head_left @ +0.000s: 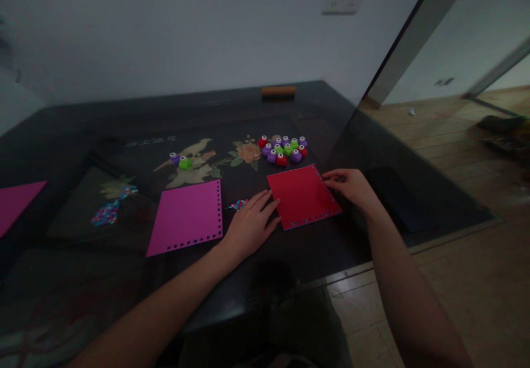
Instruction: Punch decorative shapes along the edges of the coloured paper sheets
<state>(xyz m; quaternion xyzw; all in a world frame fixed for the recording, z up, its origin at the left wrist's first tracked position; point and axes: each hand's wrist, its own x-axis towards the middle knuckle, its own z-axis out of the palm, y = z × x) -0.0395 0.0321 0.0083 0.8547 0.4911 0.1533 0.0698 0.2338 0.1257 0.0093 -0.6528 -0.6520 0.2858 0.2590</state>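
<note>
A red square sheet of paper (pixel 304 196) lies on the dark table before me, with a row of punched holes along its right and lower edges. My left hand (pixel 252 221) rests open beside it, fingers spread, fingertips touching its left edge. At the right edge, my right hand (pixel 350 188) has its thumb and fingers closed on the paper by the holes. Left of my left hand lies a pink sheet (pixel 188 216), also punched along its right and lower edges. A small pile of colourful bits (pixel 239 205) sits between the sheets, partly hidden by my left hand.
Several punches with eye-like tops (pixel 285 150) cluster behind the red sheet; a purple one (pixel 174 158) and a green one (pixel 185 163) stand further left. More colourful bits (pixel 106 213) and another pink sheet (pixel 19 199) lie left. A brown roll-shaped object (pixel 279 91) is near the wall.
</note>
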